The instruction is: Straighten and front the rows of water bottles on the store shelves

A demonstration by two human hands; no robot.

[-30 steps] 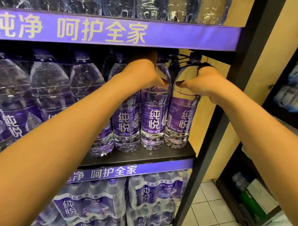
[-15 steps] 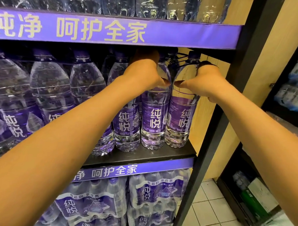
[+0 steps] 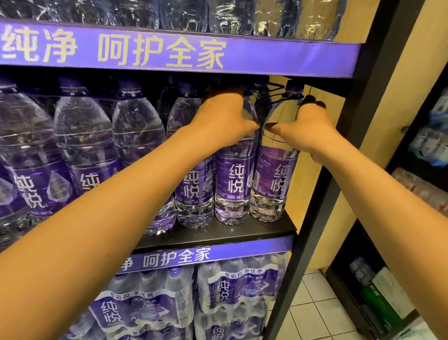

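Gripping two water bottles at their shoulders, the left hand (image 3: 224,118) and right hand (image 3: 310,130) are seen at the right end of the middle shelf (image 3: 215,237). The second-from-end bottle (image 3: 234,180) is clasped by the left fingers, the end bottle (image 3: 274,179) by the right, thumbs nearly touching between them. Both stand upright near the shelf's front edge, purple labels facing out, apparently held high so each can be turned and drawn forward. Larger bottles (image 3: 82,148) fill the row to the left; shrink-wrapped multipacks (image 3: 238,291) are stacked below.

tan wall (image 3: 317,174), white tiled floor (image 3: 311,315)
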